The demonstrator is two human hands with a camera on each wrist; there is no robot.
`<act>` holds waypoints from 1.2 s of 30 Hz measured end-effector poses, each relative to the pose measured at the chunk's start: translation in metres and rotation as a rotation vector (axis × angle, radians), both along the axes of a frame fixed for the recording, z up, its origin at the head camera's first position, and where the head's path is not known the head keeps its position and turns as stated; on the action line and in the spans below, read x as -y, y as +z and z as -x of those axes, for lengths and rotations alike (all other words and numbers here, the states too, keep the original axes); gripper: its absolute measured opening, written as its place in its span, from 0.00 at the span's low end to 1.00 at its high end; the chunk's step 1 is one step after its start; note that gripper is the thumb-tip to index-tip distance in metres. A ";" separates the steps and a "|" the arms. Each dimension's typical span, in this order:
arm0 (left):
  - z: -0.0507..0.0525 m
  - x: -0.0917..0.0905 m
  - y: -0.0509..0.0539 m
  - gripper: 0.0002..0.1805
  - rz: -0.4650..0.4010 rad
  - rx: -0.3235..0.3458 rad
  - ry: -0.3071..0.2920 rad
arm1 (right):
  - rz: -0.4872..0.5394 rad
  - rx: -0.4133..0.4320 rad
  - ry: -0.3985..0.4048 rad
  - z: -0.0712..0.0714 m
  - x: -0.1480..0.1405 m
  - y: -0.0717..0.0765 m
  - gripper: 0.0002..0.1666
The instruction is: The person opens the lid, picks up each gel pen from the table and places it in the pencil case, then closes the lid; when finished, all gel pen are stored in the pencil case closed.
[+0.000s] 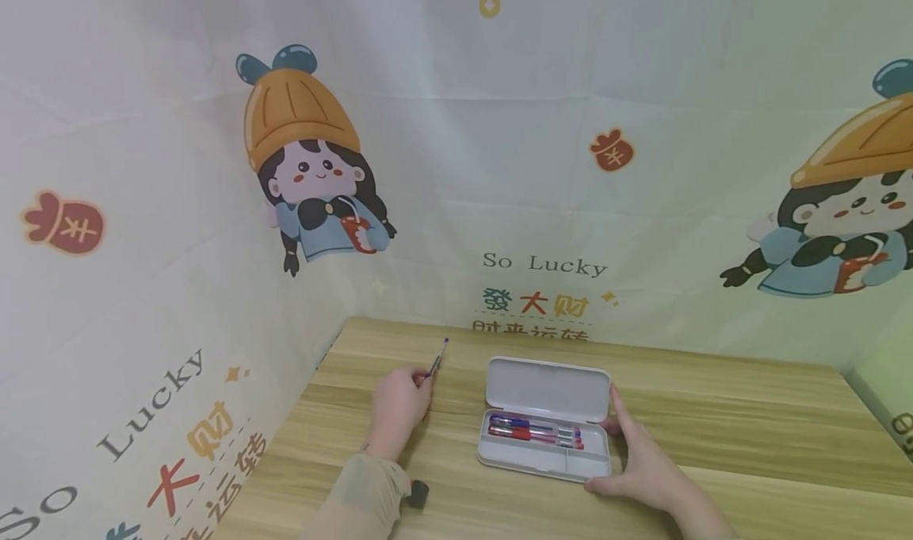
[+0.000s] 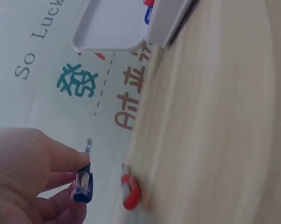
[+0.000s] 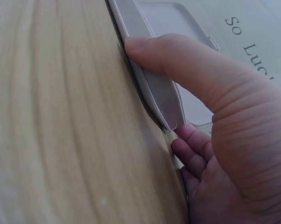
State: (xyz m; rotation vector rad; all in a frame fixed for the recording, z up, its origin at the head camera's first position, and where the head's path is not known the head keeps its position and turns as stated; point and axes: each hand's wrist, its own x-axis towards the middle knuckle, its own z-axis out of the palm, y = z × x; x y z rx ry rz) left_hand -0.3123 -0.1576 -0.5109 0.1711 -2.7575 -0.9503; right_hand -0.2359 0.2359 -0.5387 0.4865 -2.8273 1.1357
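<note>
My left hand (image 1: 401, 405) pinches a gel pen (image 1: 438, 356) between thumb and fingers, to the left of an open pencil case (image 1: 531, 462). The pen's dark blue cap (image 2: 83, 186) points toward the camera in the left wrist view. A red-capped pen (image 2: 130, 191) lies on the table near that hand; the hand hides it in the head view. Blue and red pens (image 1: 531, 431) lie side by side in the case's rear compartment. My right hand (image 1: 642, 465) grips the case's right end, thumb (image 3: 152, 51) on the front edge and fingers at the far side.
The case's lid (image 1: 548, 388) stands raised toward the back. Its front tray has a divider (image 1: 567, 462). A printed curtain (image 1: 442, 167) hangs along the back and left edges of the wooden table (image 1: 713, 413). A small black block (image 1: 418, 494) sits at the left sleeve.
</note>
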 end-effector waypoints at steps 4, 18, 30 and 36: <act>-0.004 -0.006 0.009 0.12 -0.011 -0.050 -0.034 | 0.001 0.006 -0.001 0.001 0.000 0.000 0.96; -0.017 -0.040 0.028 0.08 0.004 -0.211 -0.165 | -0.002 0.011 -0.004 -0.001 -0.001 0.002 0.97; -0.031 -0.074 0.027 0.09 0.138 -0.252 -0.317 | -0.003 -0.017 -0.009 0.000 -0.002 0.000 0.98; -0.037 -0.086 0.019 0.06 0.190 -0.234 -0.375 | -0.005 -0.022 -0.005 0.001 -0.001 -0.002 0.98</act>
